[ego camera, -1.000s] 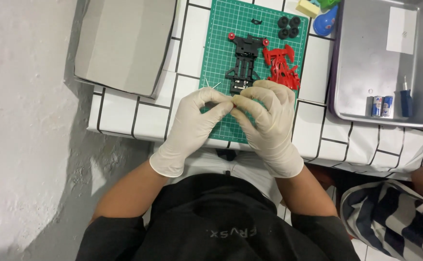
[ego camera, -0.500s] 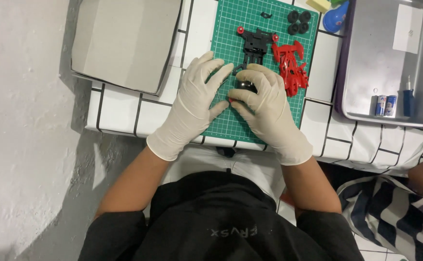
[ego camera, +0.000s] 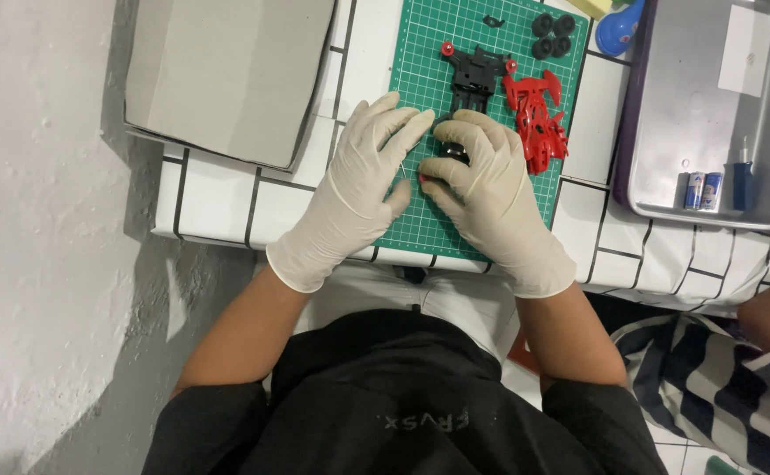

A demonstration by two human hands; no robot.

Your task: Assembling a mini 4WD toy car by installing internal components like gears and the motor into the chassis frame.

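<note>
Both my hands wear white gloves and rest on a green cutting mat. My left hand lies with fingers spread, its fingertips touching the black toy-car chassis. My right hand curls over the near end of that chassis, gripping a black part there. A red toy-car body lies on the mat just right of my right hand. Several small black wheels sit at the mat's far right corner.
A grey cardboard box lies at the left on the white tiled table. A metal tray at the right holds two small batteries and a blue tool. Another person's striped sleeve is at lower right.
The view has shifted, so the mat sits higher in frame. My left hand's fingers have spread flatter on the mat; my right hand stays curled on the chassis end.
</note>
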